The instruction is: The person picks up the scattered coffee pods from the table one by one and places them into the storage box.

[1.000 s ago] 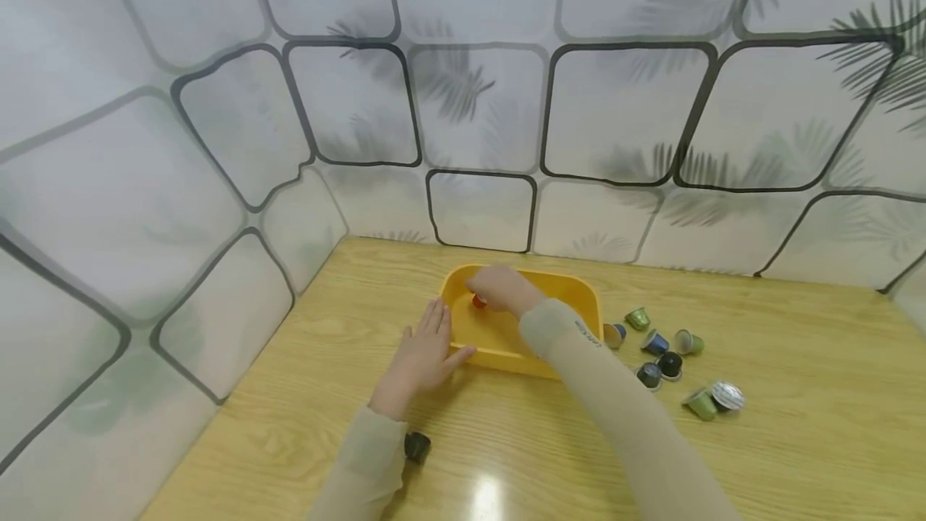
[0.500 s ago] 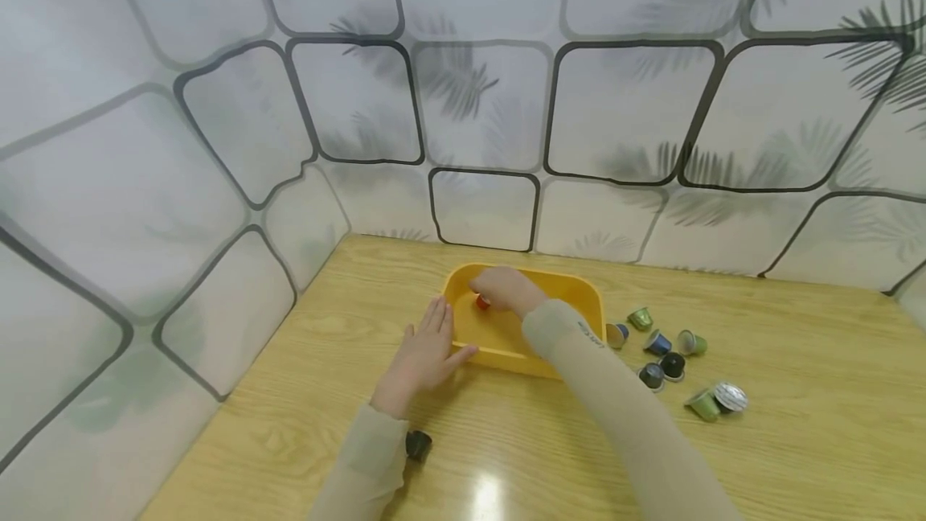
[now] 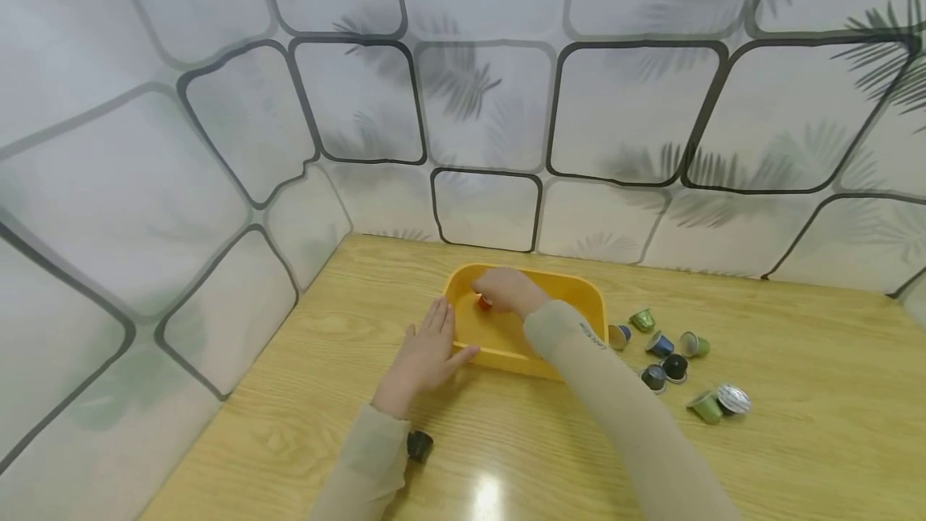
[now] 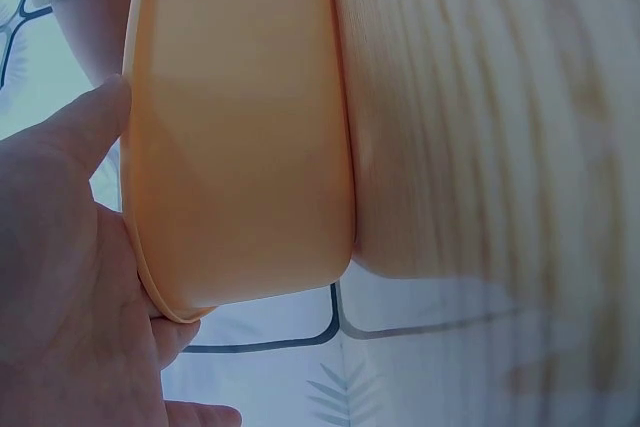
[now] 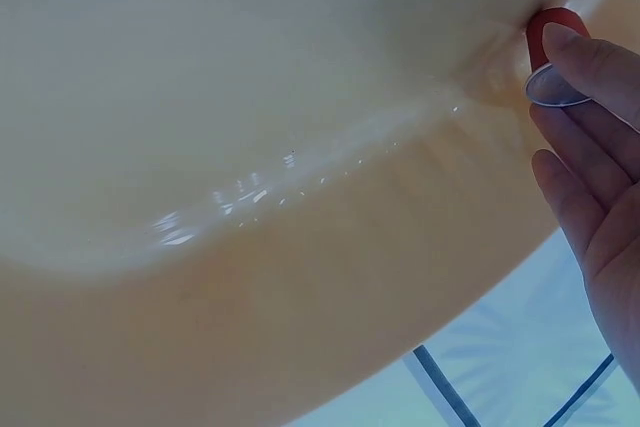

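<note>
Inside the yellow plastic bin (image 3: 499, 360), my right hand (image 3: 506, 289) pinches a red coffee capsule (image 5: 556, 37) between thumb and fingers. In the right wrist view the capsule's silver lid faces the hand, and its other end is at the bin's inner surface near a corner. My left hand (image 3: 423, 356) rests against the bin's left end with fingers extended, the thumb along the front rim. The left wrist view shows the thumb (image 4: 95, 122) touching the rim from outside. A black capsule (image 3: 419, 446) lies on the table beside the left sleeve.
Several coffee capsules lie right of the bin: a green one (image 3: 642, 320), blue ones (image 3: 660, 344), a black one (image 3: 675, 368) and a silver-lidded one (image 3: 734, 399). The wooden table (image 3: 810, 392) meets a patterned wall covering (image 3: 492, 207) at the back and left.
</note>
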Demonstrator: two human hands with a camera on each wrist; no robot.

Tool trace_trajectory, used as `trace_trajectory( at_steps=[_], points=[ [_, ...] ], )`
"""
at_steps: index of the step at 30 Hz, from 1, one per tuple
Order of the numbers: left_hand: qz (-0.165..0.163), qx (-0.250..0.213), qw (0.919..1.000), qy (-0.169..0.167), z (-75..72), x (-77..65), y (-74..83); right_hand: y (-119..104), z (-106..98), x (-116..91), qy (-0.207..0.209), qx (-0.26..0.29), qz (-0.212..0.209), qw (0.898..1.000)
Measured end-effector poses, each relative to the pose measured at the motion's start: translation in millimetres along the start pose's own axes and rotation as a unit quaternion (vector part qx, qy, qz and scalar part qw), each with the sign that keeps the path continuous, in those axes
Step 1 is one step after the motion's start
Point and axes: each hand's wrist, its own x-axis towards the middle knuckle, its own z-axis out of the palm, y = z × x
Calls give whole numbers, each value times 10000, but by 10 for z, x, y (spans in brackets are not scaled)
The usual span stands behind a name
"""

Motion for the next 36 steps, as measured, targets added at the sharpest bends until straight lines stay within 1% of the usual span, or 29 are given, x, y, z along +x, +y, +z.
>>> trace_trajectory(
  at_steps=[8,19,29,36],
  points=[
    [-14,-11,10000,-22,-9,-2,7,-20,-10,6,-103,91,122,9998],
    [-33,15,10000,-39,-17,-9,11,-23,2,32,-53,-73,49,9999],
    [-28,15,10000,-26,-5,-11,8,-20,9,28,81,25,-43,10000],
    [-23,5,10000,-9,-2,-8,-1,-25,-12,19,21,-7,22,10000]
  ],
)
